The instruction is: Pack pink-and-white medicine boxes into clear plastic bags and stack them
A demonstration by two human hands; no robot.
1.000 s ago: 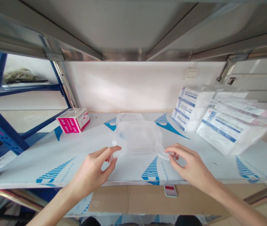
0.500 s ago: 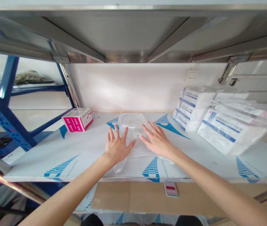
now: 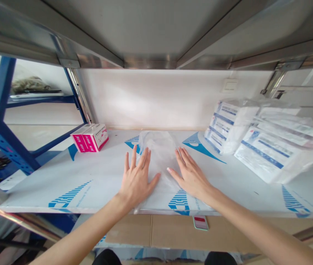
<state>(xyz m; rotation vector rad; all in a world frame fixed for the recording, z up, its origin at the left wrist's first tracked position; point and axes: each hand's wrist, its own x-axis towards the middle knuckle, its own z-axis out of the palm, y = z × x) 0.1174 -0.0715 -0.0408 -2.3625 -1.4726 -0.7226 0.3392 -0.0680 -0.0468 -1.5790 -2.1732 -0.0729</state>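
- Your left hand [image 3: 137, 182] lay flat and open on the shelf, fingers spread, with its thumb side over the lower left of the clear plastic bag [image 3: 157, 158]. It gripped nothing.
- Your right hand [image 3: 191, 176] was also open and flat, its fingertips [image 3: 178, 154] at the bag's right edge. It wasn't grasping anything either.
- Compared with the earlier frame, your hands stood a little farther apart and lower on the shelf, and both stayed released. A moment before that, they had been curled around the bag's edges.
- The bag lay between your hands on the white shelf board [image 3: 48, 184], printed with blue marks. It now looked narrower and more gathered, running from near the back wall [image 3: 156, 99] to a loose tail by the board's front edge.
- The pink-and-white carton [image 3: 90, 138] stood at the back left, well apart from your left hand, in the same place as before.
- The plastic-wrapped white packets [image 3: 272, 151] with blue stripes stayed stacked on the right, well clear of your right hand.
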